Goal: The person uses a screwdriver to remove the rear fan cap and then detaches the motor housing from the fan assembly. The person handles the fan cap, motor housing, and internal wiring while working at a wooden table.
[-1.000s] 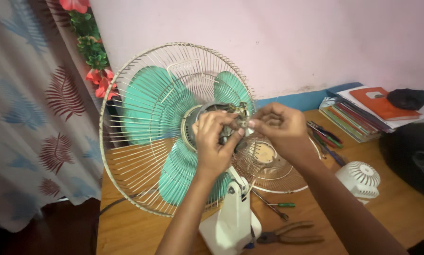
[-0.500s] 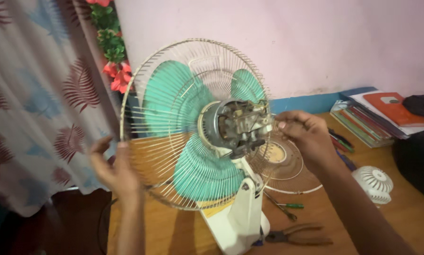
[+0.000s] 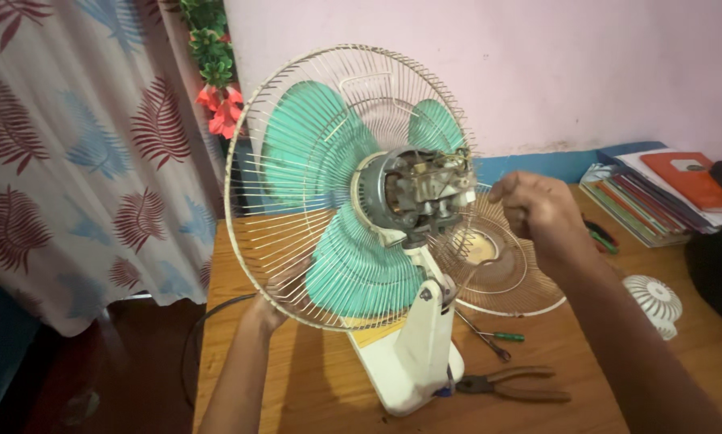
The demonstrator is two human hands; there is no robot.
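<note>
The left hand (image 3: 274, 299) is down at the lower edge of the fan's wire guard (image 3: 297, 241), its fingers curled around the rim wires from behind, so part of the hand shows only through the mesh. The right hand (image 3: 538, 207) hangs just to the right of the bare motor (image 3: 416, 193), fingers bunched into a loose fist; whether it pinches anything small I cannot tell. It is near the motor but not touching it.

The table fan stands upright on the wooden bench (image 3: 313, 378), its back turned this way, the motor housing off and the green blades (image 3: 353, 265) showing through the guard. The white stand (image 3: 417, 354) rises from a base near the bench's front edge.

Behind the right forearm a second wire guard (image 3: 506, 281) lies flat on the bench. Just beside the base lie pliers (image 3: 510, 386) with brown handles and a green-handled screwdriver (image 3: 494, 335). Farther right sits a white vented cover (image 3: 654, 301), and a stack of books (image 3: 650, 193) rests against the pink wall. A leaf-patterned curtain (image 3: 79, 161) hangs at the left.
</note>
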